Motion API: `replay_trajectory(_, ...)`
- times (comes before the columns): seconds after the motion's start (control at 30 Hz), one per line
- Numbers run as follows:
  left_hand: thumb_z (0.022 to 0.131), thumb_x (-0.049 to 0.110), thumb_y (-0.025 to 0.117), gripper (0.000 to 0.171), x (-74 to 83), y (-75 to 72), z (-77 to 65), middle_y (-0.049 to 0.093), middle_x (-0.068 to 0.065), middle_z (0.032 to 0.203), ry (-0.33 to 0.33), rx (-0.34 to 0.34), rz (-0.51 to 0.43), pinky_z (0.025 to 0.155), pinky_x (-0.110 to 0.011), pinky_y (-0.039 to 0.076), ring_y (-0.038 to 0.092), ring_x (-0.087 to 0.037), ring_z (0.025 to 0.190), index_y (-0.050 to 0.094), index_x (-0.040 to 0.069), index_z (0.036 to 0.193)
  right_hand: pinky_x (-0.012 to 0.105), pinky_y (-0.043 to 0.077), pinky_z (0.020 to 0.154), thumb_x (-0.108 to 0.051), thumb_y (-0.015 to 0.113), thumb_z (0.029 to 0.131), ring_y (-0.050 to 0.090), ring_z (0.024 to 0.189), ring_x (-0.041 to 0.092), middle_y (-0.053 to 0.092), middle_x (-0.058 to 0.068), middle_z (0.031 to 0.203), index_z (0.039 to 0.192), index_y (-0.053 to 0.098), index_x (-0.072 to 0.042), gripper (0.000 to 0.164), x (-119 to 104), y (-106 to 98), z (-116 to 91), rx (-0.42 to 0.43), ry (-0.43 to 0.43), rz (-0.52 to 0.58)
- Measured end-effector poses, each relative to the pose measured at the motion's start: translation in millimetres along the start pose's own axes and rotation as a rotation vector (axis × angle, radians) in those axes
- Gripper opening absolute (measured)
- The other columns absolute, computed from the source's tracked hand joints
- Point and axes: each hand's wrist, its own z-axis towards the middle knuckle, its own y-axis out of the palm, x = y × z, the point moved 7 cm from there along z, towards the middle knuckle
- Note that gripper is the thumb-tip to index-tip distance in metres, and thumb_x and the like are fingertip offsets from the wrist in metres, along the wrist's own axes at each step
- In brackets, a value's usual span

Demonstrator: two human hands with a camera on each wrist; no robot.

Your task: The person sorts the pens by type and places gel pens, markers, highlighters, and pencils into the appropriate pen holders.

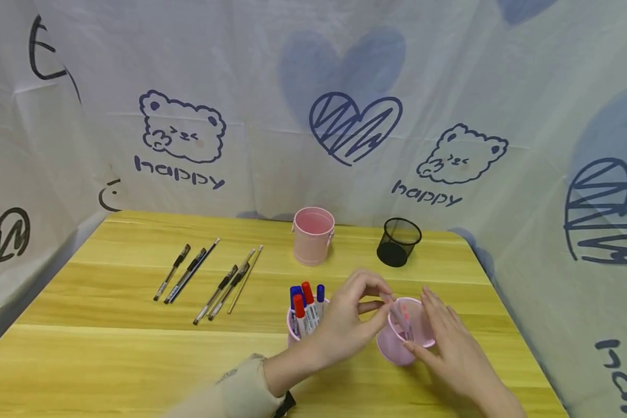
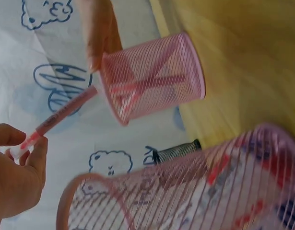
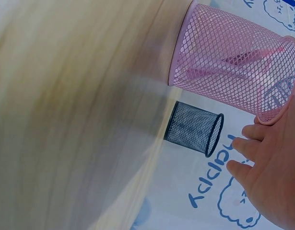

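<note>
My left hand [image 1: 347, 316] pinches a slim pink pen [image 2: 65, 112] by one end. The pen slants toward the mouth of a pink mesh cup [image 1: 394, 351], its free end close by the rim in the left wrist view. Through the mesh, several pink pens [image 2: 159, 81] show inside this cup. On the cup's right side, my right hand [image 1: 457, 348] touches the rim, thumb at the near edge and fingers extended along the far side. Left of it, partly hidden by my left forearm, stands another pink mesh cup [image 1: 291, 328] holding red-capped and blue-capped markers [image 1: 299, 310].
A pink bucket [image 1: 311, 247] stands at the table's back edge, with a black mesh cup [image 1: 393, 254] to its right. Several black-capped pens [image 1: 224, 287] and pencils [image 1: 245, 278] lie on the left half of the wooden table [image 1: 110, 354]. A printed white curtain [image 1: 266, 162] hangs behind.
</note>
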Motion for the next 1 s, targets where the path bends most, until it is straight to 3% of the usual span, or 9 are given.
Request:
replay_trajectory(0.07, 0.095, -0.014, 0.064, 0.026, -2.9, 5.5, -0.3, 0.056, -0.016, 0.117, -0.009, -0.009, 0.031, 0.095, -0.027, 0.057, 0.067, -0.033, 0.112, 0.055, -0.002, 0.116, 0.022, -0.002, 0.126, -0.050, 0.069, 0.097, 0.031, 0.151, 0.041, 0.027, 0.020, 0.169, 0.164, 0.023, -0.002, 0.094, -0.2, -0.1, 0.2, 0.003, -0.004, -0.003)
replay_trajectory(0.2, 0.097, -0.011, 0.064, 0.023, -7.9, 13.7, -0.5, 0.055, -0.016, 0.116, -0.048, -0.022, 0.066, 0.094, -0.023, 0.056, 0.066, -0.034, 0.113, 0.055, -0.005, 0.117, 0.027, -0.001, 0.128, -0.050, 0.069, 0.098, 0.031, 0.152, 0.042, 0.027, 0.020, 0.169, 0.164, 0.022, -0.002, 0.095, -0.2, -0.3, 0.7, -0.003, 0.004, 0.004)
replay_trajectory(0.47, 0.100, -0.005, 0.064, 0.019, -22.2, 23.5, -2.9, 0.062, -0.012, 0.118, -0.146, -0.062, 0.164, 0.093, -0.016, 0.054, 0.064, -0.011, 0.110, 0.060, -0.003, 0.118, 0.029, 0.001, 0.128, -0.051, 0.068, 0.098, 0.030, 0.152, 0.041, 0.026, 0.020, 0.169, 0.165, 0.021, -0.002, 0.095, 0.0, -0.5, 1.4, -0.016, 0.020, 0.014)
replay_trajectory(0.63, 0.101, -0.001, 0.064, 0.013, -30.2, 29.3, -6.9, 0.067, -0.007, 0.111, -0.144, -0.100, 0.247, 0.091, -0.014, 0.053, 0.066, -0.007, 0.106, 0.063, 0.000, 0.113, 0.028, 0.001, 0.128, -0.051, 0.068, 0.098, 0.029, 0.153, 0.040, 0.026, 0.019, 0.169, 0.165, 0.020, -0.004, 0.096, -0.4, -0.5, 1.1, -0.014, 0.014, 0.014)
replay_trajectory(0.87, 0.100, 0.003, 0.067, 0.007, -35.4, 33.7, -11.3, 0.068, -0.001, 0.104, -0.165, -0.130, 0.356, 0.087, -0.010, 0.052, 0.064, -0.002, 0.101, 0.067, 0.005, 0.106, 0.039, 0.012, 0.130, -0.050, 0.068, 0.098, 0.031, 0.152, 0.041, 0.027, 0.019, 0.169, 0.165, 0.020, -0.004, 0.095, -0.2, 1.0, 0.0, -0.003, 0.002, -0.010)
replay_trajectory(1.0, 0.099, 0.004, 0.069, 0.008, -36.2, 33.5, -12.2, 0.069, 0.000, 0.105, -0.167, -0.134, 0.382, 0.086, -0.010, 0.053, 0.064, -0.001, 0.100, 0.069, 0.006, 0.107, 0.036, 0.009, 0.130, -0.050, 0.069, 0.098, 0.031, 0.152, 0.041, 0.027, 0.019, 0.168, 0.165, 0.022, -0.003, 0.094, 0.2, 1.7, -0.1, 0.000, 0.004, -0.006)
